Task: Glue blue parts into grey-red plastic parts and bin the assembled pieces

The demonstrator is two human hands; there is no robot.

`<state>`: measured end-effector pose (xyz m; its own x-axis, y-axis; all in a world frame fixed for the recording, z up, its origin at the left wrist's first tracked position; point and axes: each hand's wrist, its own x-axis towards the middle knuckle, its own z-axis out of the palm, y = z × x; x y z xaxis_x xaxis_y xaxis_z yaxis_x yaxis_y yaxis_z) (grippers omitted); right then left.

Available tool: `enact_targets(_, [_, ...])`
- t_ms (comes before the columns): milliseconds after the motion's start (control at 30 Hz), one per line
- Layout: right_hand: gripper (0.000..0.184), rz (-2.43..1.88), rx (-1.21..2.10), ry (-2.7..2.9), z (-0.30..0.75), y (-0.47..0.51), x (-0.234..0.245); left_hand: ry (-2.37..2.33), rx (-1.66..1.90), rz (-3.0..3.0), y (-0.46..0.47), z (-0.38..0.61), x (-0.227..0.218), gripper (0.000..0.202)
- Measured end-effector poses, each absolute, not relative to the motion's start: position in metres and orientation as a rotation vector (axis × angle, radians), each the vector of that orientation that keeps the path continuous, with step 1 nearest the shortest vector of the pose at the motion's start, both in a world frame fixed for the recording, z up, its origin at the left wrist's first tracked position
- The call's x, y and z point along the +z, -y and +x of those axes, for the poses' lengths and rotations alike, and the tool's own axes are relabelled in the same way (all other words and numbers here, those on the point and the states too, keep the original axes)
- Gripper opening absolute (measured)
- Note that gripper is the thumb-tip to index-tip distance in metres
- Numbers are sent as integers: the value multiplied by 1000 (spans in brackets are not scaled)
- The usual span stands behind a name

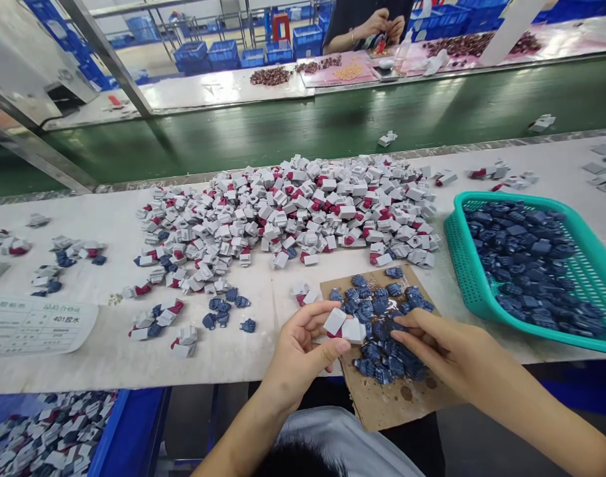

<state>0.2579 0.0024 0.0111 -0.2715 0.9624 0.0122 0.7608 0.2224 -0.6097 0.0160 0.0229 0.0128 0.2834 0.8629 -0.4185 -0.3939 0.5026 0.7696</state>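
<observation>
My left hand (pixel 300 351) is closed around a light grey and maroon plastic part (pixel 343 326), gripping it between thumb and fingers above the near edge of the table. Just right of it, my right hand (pixel 449 344) pinches at a dark blue plastic piece (pixel 384 329), mostly covered by its fingertips. Many similar dark blue pieces (pixel 382 374) lie on a stained cardboard sheet (pixel 382 414) with wet, shiny spots. Behind my left hand another grey and maroon part (pixel 303 293) rests on the table.
A large heap of grey and maroon parts (pixel 293 212) covers the table's middle. To the right stands a green basket (pixel 536 334) of dark blue pieces. A blue bin (pixel 128 430) sits low left, a paper label (pixel 34 324) above it. Beyond the green conveyor (pixel 333 126), another person's hands (pixel 377 25) work.
</observation>
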Motion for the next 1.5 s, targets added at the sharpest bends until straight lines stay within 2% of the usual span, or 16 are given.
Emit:
enact_targets(200, [28,-1583,588,2301,249,-5,14,-1038,960,541,-16,18,18,52])
enact_targets(533, [17,-1757,326,2523,234,-5,18,-1128,952,512,-24,21,14,51])
enact_targets(667, [22,-1657,332,2470,240,0,11,-1040,999,487,-19,26,23,48])
enact_targets(833, [30,-1437,364,2356,253,-11,13,-991,936,318,-24,26,30,70])
enact_targets(933, [31,-1424,422,2104,249,-14,30,-966,953,194,-24,27,34,63])
enact_targets(1100, [22,-1403,663,1640,218,-11,55,-897,969,165,-21,31,33,59])
enact_targets(1300, [25,-1430,808,1223,188,-9,61,-875,1083,454,-20,28,26,44])
enact_targets(1433, [19,-1391,791,1298,195,-10,53,-950,1187,847,-23,16,17,19])
enact_targets(1500, [14,-1365,766,1387,200,-9,50,-967,1196,1003,-24,11,15,13])
